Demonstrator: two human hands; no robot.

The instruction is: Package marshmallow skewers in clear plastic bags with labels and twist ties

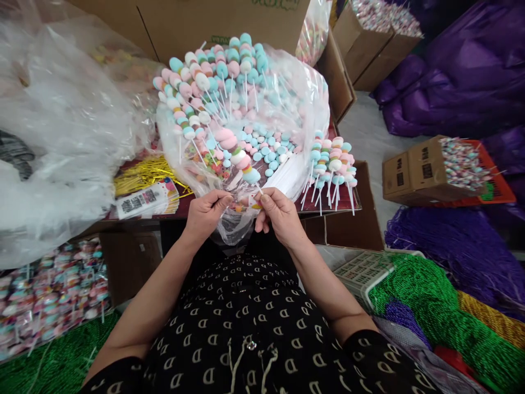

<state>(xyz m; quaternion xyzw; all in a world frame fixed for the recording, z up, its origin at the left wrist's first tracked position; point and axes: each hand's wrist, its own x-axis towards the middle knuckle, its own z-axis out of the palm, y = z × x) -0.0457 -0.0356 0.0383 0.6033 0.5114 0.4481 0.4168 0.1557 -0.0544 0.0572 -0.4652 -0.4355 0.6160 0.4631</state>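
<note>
Pinching a clear plastic bag (234,229) at the table edge (328,204), left hand (208,214) and right hand (279,214) close together.
Fingertips (262,198) hide the small colored bit (243,206) they hold; candy sticks (221,93) pile up behind.

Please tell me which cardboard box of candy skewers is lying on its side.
The box at right, on a red crate, its skewers pointing sideways; the box at top right stands upright.

view: head-worn | faces: forward, down | close above: left hand (207,214), right hand (281,216)
</note>
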